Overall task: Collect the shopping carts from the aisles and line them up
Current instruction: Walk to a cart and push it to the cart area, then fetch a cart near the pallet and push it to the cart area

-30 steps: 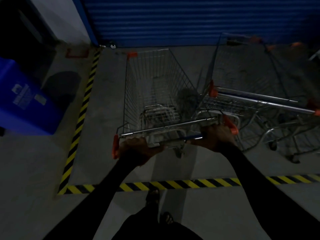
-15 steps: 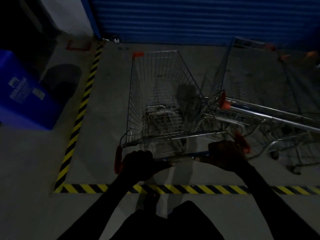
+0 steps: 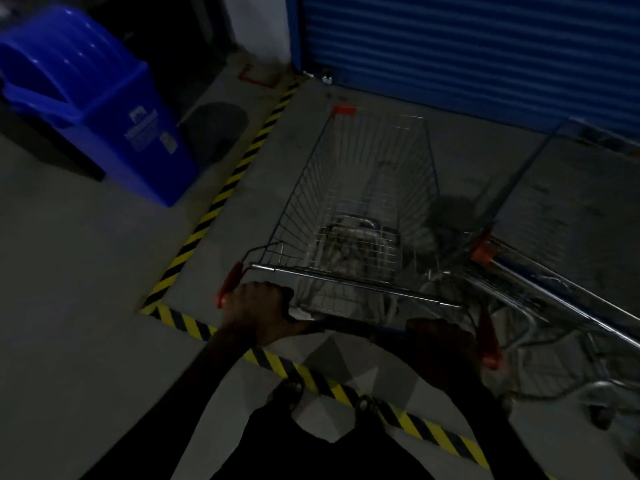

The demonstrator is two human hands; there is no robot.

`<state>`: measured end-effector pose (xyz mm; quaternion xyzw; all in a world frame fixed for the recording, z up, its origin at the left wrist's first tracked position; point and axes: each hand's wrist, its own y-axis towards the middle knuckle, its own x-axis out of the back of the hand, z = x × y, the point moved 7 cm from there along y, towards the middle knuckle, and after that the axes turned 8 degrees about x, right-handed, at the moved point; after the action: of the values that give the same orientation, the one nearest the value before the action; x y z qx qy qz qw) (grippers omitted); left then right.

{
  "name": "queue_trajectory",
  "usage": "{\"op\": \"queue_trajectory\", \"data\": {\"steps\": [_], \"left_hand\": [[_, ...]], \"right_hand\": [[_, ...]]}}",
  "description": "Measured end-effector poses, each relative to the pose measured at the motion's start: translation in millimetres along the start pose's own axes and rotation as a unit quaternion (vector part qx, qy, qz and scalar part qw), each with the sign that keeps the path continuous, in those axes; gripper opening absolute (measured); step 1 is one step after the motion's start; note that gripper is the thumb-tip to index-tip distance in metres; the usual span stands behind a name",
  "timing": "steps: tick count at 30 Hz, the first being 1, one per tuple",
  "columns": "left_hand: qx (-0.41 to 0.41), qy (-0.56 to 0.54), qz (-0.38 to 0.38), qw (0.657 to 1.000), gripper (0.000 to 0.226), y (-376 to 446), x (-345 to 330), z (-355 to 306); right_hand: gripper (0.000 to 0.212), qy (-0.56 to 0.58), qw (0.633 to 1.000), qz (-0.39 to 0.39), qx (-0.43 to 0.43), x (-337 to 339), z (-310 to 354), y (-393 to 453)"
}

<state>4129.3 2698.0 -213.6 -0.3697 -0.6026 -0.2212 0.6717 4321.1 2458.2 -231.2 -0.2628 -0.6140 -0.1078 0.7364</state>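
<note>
A wire shopping cart (image 3: 367,188) with red corner caps stands in front of me inside the yellow-and-black floor marking, its basket pointing toward the blue shutter. My left hand (image 3: 258,308) grips the left end of its handle bar. My right hand (image 3: 441,344) grips the right end, beside a red cap. A second cart (image 3: 561,271) stands close on the right, its handle slanting toward the lower right. The scene is dim and somewhat blurred.
A blue roller shutter (image 3: 467,46) closes the far side. A blue bin (image 3: 104,109) stands at the left, outside the striped tape (image 3: 221,199). More striped tape (image 3: 415,415) crosses the floor by my feet. The concrete floor left of the cart is bare.
The view has swung left and tilted, and the cart now sits slanted in the frame. Both hands have stayed on the handle bar. The handle lies nearer the striped line.
</note>
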Motion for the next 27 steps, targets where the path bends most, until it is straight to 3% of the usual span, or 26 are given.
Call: {"op": "queue_trajectory", "data": {"steps": [3,6,8,11,14,17,20,23,27], "left_hand": [[0.006,-0.036,-0.141,0.989,0.076,-22,2,-5],[0.034,-0.093,-0.171,0.98,0.072,-36,-4,-9],[0.06,-0.119,-0.178,0.975,0.067,-50,-9,-11],[0.092,-0.097,-0.147,0.98,0.073,-72,-16,-20],[0.139,-0.12,-0.12,0.976,0.08,-107,-20,-22],[0.219,-0.157,-0.087,0.959,0.073,-157,-33,-18],[0.284,-0.161,-0.046,0.944,0.066,-218,-59,-12],[0.362,-0.171,-0.055,0.915,0.059,-282,-72,-6],[0.45,-0.193,-0.134,0.861,0.049,-383,-68,-2]], "right_hand": [[0.085,0.085,0.991,-0.098,0.045,-7,-2,2],[0.092,0.156,0.987,-0.033,0.02,-14,-6,1],[0.092,0.129,0.99,-0.047,0.042,-2,-1,-1],[0.086,0.174,0.983,0.005,0.05,-9,-5,0],[0.063,0.222,0.972,0.025,0.074,-6,-1,-2],[0.027,0.256,0.953,-0.081,0.14,23,21,-16],[0.009,0.283,0.929,-0.147,0.189,47,58,-40],[0.011,0.286,0.916,-0.104,0.261,43,110,-62],[0.017,0.253,0.878,-0.014,0.406,15,197,-108]]}}
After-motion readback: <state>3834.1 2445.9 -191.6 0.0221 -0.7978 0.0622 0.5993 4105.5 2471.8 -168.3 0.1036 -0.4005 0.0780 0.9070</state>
